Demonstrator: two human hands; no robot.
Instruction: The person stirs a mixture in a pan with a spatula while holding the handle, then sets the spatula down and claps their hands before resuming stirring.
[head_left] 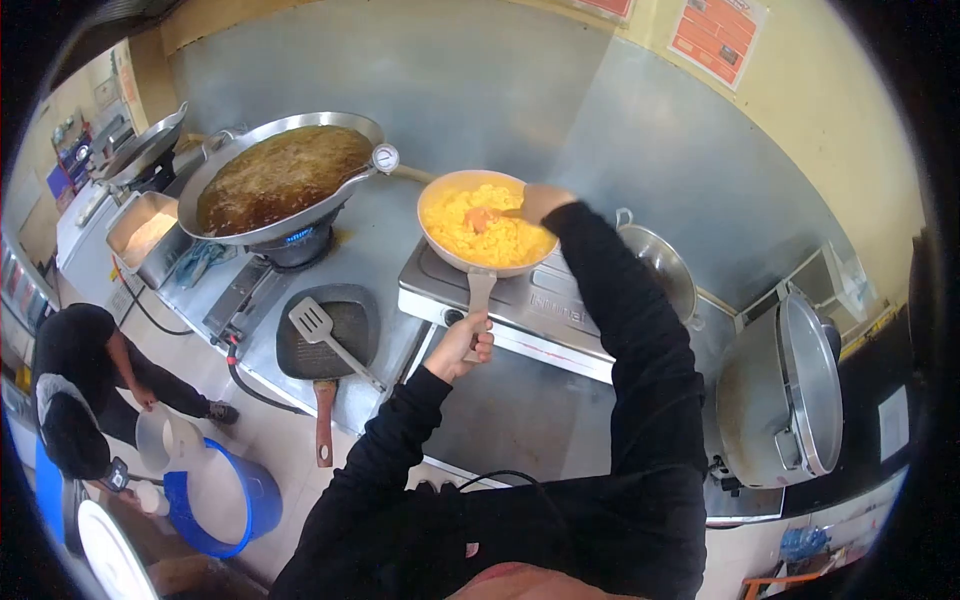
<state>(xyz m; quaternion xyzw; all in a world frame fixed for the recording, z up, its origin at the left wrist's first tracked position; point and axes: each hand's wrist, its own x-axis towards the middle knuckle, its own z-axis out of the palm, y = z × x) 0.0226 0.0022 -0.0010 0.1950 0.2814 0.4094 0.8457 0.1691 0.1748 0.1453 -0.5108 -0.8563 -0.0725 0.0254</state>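
A round pan (432,190) with yellow scrambled food (478,238) in it sits on the gas stove (540,300). Its grey handle (481,290) points toward me, and my left hand (462,345) is wrapped round the handle's lower end. At the pan's right rim, my right hand (545,203) grips a utensil whose pinkish-orange head (482,219) rests among the yellow pieces. The utensil's grip is hidden inside my fingers.
On the left, a large wok (285,180) holds dark bubbling oil, with a thermometer at its rim. A square pan (345,330) carries a slotted spatula (312,322). Rightward stand a silver pot (660,262) and a tall pot (755,390). Lower left, a person (80,345) is beside a blue bucket (265,500).
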